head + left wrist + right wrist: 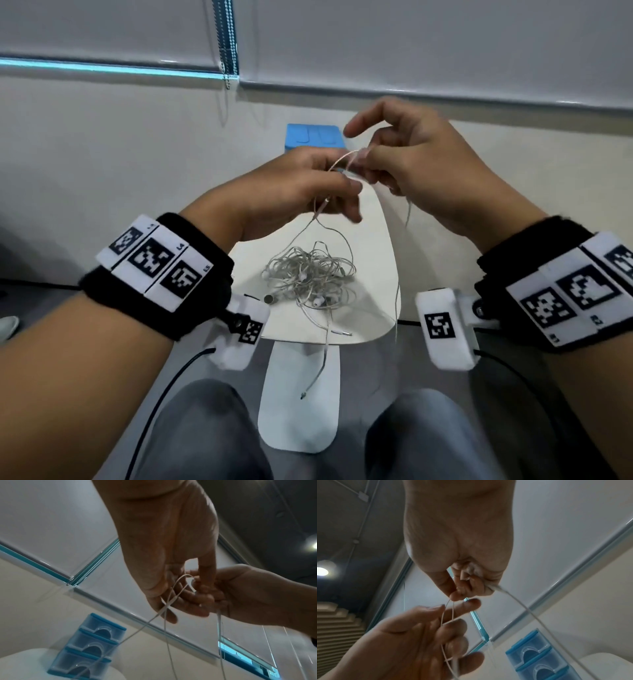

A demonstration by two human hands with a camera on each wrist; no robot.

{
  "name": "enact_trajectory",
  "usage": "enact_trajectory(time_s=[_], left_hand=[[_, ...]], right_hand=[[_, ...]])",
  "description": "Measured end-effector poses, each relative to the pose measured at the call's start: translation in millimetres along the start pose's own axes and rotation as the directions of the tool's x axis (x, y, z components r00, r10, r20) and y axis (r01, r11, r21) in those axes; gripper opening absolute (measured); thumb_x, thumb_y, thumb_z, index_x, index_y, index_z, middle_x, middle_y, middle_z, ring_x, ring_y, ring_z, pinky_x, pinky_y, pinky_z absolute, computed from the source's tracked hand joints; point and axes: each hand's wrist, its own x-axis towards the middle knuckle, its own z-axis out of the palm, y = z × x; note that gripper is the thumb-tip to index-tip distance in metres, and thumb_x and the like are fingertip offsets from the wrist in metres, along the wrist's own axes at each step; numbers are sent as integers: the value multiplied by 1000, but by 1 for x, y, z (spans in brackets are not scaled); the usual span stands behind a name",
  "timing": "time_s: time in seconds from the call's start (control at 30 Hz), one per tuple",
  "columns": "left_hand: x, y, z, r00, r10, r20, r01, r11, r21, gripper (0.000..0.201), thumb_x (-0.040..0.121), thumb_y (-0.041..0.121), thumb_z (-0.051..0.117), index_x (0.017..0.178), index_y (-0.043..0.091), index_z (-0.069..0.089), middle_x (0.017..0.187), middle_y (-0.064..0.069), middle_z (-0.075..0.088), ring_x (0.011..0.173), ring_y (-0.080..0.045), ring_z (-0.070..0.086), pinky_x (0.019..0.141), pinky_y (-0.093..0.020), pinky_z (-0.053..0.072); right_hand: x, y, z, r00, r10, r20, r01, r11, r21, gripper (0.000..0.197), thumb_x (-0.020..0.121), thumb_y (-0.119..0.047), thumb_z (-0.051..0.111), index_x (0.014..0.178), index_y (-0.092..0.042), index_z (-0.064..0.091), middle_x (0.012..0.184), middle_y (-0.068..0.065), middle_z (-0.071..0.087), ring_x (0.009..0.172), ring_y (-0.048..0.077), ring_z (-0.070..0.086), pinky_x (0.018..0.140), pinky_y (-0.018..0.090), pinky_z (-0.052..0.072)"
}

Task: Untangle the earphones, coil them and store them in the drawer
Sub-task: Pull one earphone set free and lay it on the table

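Both hands together above the table (376, 246), left hand (291, 192) and right hand (411, 164) pinching one cord loop; earphones (311, 274) mostly heaped below, drawers (313, 137) beyond. Risk: pulling hard, tightening knots, dragging the heap off the near edge.

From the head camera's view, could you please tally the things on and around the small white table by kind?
Hands: 2 (left hand, right hand), both pinching white earphone cord
Tangled pile of earphones: 1; how many sets cannot be told
Blue drawer unit: 1
White table: 1
Wrist bands with markers: 2 (left band, right band)
Total: 7
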Motion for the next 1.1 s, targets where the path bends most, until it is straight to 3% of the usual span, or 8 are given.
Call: enact_trajectory(time_s=[0.17, 0.27, 0.47, 0.53, 0.7, 0.8, 0.97, 1.1], left_hand=[[0, 0, -11, 984, -49, -172, 61, 996, 60, 34, 106, 28, 49, 81, 11, 64, 55, 7, 32, 49, -10, 30, 59, -24, 40], [-4, 4, -27, 959, -52, -278, 28, 996, -87, 35, 106, 28, 51, 75, 13, 59, 58, 4, 22, 51, -12, 17, 48, -22, 24], [-6, 7, -36, 931, -6, -366, -1, 1000, -18, 34, 108, 29, 47, 83, 12, 64, 59, 3, 26, 50, -11, 16, 48, -24, 13], [-1, 1, -33, 925, 43, -377, 1, 993, 116, 35, 108, 31, 46, 88, 10, 66, 56, 5, 31, 48, -11, 21, 44, -22, 18], [2, -26, -35, 940, -92, -329, 194, 936, 294, 32, 104, 33, 57, 90, 9, 73, 50, 16, 42, 53, -13, 30, 49, -24, 26], [1, -39, -40, 891, -59, -450, 241, 902, 359, 25, 100, 29, 63, 84, 14, 76, 66, 4, 50, 68, -19, 37, 62, -30, 30], [4, -31, -54, 742, 95, -664, 114, 958, 264, 33, 105, 33, 50, 85, 18, 71, 66, 7, 47, 57, -5, 40, 53, -21, 33], [6, -23, -55, 723, 138, -677, 18, 976, 218, 37, 107, 38, 43, 87, 20, 68, 62, 4, 42, 58, -11, 35, 55, -27, 32]], right_hand=[[17, 19, -24, 962, -62, -265, 63, 998, -3, 14, 90, -3, 68, 103, -9, 66, 69, 11, 64, 51, 7, 51, 53, 22, 38], [10, 50, -32, 985, 62, -161, -69, 997, -37, 7, 92, -3, 70, 97, -7, 68, 69, 10, 66, 53, 5, 55, 54, 17, 40], [-12, 85, -33, 943, 306, -130, -324, 934, -151, 30, 100, -22, 59, 78, -10, 77, 70, -1, 70, 63, 6, 55, 66, 21, 42], [-14, 80, -32, 941, 313, -127, -331, 929, -163, 35, 100, -25, 57, 75, -12, 78, 67, -2, 68, 67, 12, 53, 70, 31, 40], [-17, 47, -26, 968, 246, -45, -248, 967, -52, 45, 106, -31, 51, 81, 0, 72, 59, 6, 49, 52, 14, 37, 54, 26, 31], [-18, 29, -21, 985, 162, -56, -159, 986, 54, 44, 106, -28, 50, 82, 3, 70, 53, 6, 41, 51, 17, 31, 49, 24, 26], [-19, 14, -8, 990, 106, -93, -91, 984, 156, 42, 106, -26, 49, 85, 5, 69, 44, 0, 37, 45, 15, 28, 46, 24, 24], [-17, 15, 12, 989, 146, -7, -140, 963, 230, 40, 106, -24, 49, 87, 5, 69, 42, -1, 34, 40, 12, 26, 46, 25, 19]])
